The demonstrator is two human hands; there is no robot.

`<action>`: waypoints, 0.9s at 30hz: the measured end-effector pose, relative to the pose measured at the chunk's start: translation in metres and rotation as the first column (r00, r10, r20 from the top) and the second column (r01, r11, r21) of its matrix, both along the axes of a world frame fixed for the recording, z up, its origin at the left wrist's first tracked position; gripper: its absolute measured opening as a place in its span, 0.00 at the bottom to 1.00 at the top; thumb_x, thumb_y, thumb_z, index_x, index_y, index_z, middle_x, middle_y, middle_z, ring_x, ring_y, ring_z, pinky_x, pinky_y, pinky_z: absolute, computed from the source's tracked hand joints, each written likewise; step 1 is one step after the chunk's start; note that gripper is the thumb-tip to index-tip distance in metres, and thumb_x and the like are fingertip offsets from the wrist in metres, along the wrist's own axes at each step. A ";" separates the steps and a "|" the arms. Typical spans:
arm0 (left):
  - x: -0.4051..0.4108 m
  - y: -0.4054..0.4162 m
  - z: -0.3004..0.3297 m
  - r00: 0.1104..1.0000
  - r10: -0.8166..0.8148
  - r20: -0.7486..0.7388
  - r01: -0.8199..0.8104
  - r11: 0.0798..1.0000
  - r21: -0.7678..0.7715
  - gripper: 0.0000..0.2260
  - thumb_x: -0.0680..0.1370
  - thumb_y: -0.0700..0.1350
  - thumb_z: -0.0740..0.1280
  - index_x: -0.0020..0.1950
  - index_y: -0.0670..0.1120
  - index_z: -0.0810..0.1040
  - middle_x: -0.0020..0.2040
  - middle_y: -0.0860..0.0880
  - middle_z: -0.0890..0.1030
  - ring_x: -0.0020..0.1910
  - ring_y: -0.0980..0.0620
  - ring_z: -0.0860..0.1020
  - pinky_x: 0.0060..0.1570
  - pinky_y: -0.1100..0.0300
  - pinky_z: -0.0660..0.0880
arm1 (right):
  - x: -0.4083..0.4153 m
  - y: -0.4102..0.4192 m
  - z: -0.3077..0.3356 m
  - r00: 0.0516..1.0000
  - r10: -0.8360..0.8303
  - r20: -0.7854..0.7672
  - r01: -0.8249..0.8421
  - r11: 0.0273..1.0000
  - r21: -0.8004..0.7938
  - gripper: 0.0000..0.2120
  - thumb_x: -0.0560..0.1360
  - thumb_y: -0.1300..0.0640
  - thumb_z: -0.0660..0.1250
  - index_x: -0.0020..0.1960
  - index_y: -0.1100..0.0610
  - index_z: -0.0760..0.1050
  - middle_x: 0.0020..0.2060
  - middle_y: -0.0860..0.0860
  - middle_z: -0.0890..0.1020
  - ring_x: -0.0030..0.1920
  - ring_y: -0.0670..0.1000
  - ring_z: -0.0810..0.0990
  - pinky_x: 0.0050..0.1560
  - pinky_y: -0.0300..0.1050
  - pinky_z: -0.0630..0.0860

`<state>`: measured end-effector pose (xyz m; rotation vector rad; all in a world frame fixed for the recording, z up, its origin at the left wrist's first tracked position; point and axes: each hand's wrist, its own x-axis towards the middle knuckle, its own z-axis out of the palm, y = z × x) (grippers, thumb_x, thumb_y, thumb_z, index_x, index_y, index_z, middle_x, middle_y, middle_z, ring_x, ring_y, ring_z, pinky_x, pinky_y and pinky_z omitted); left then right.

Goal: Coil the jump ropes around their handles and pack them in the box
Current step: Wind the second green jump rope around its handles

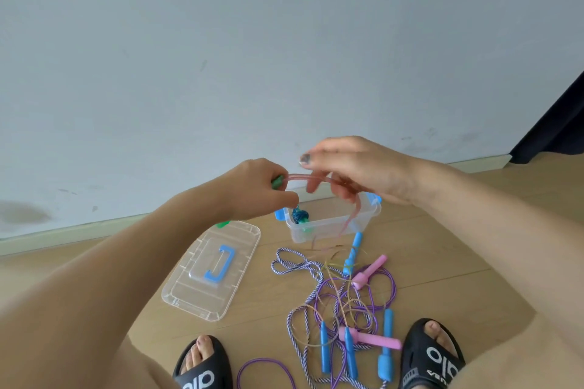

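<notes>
At frame centre, the left hand (252,189) grips green plastic handles (277,181); the right hand (357,167) pinches one translucent pink rope (316,178) above the clear plastic box (331,224) (one coiled blue rope (299,215) inside). Four blue handles (388,344) and two pink handles (369,271) lie at lower right.

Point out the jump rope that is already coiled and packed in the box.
The dark blue rope, wound into a tight bundle inside the clear box. The others lie loose and tangled on the floor, except the pink rope, held in both hands.
</notes>
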<state>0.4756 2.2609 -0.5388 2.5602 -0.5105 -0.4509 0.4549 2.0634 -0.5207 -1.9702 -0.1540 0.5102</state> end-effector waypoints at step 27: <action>0.009 0.011 0.013 0.972 0.199 -0.121 -0.224 0.944 -0.243 0.10 0.73 0.43 0.68 0.34 0.45 0.69 0.28 0.50 0.68 0.26 0.51 0.63 0.27 0.60 0.60 | 0.010 0.006 -0.017 0.820 -0.106 0.562 0.258 0.946 -0.198 0.16 0.82 0.50 0.60 0.41 0.58 0.74 0.23 0.46 0.67 0.26 0.47 0.63 0.29 0.42 0.60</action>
